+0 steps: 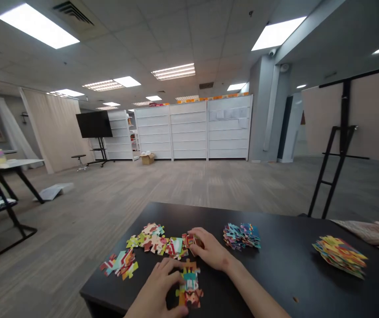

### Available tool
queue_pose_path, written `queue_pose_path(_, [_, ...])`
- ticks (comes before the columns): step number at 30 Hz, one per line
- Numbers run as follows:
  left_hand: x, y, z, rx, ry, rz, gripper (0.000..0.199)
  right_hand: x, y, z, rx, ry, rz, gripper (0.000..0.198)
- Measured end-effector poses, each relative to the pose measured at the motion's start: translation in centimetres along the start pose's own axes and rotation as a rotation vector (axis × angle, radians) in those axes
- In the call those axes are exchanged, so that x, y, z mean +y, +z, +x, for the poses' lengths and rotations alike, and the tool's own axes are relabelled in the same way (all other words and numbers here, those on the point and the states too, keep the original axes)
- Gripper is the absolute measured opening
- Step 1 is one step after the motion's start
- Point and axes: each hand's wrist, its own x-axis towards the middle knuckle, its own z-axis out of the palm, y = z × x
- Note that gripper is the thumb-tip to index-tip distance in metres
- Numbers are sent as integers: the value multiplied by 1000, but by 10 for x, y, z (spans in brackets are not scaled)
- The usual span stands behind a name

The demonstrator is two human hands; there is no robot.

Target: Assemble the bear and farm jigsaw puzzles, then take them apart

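A small joined section of jigsaw puzzle [191, 285] lies on the black table [262, 282], close to me. My left hand [159, 285] rests along its left side, fingers curved and apart, with fingertips at its edge. Just above that section, my right hand [211, 251] has thumb and fingers closed on a reddish-brown puzzle piece [189, 240], partly hidden by the fingers. Left of the right hand spreads a loose group of puzzle pieces [154, 243] in green, pink and red. Another small heap of puzzle pieces [121, 264] sits nearer the table's left edge.
Right of my right hand is a pile of blue and purple puzzle pieces [241, 236]. A yellow and orange pile [340, 256] stands farther right, near a folded cloth [371, 234]. Beyond the table are a black easel stand [333, 168] and white shelves [189, 132].
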Motion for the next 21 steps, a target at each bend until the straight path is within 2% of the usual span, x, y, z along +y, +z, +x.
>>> queue_pose_path(4, [-21,15,0,-129,155,-21,32,-1,1,-3,0,21,6,30])
queue_pose_path(9, [-50,46,-11,-147,169,-21,29,-1,4,-2,122,58,33,33])
queue_pose_path(12, [-50,50,-18,-61,116,-42,34,0,6,1,179,64,49,35])
queue_pose_path(17, [-37,39,-16,87,-37,-190,43,3,8,2,188,53,29,35])
queue_pose_path(19, [-36,39,-12,53,-56,-144,40,3,8,1,161,45,5,30])
queue_pose_path(21, [-36,44,-7,-27,16,-57,33,3,9,-1,134,39,-19,26])
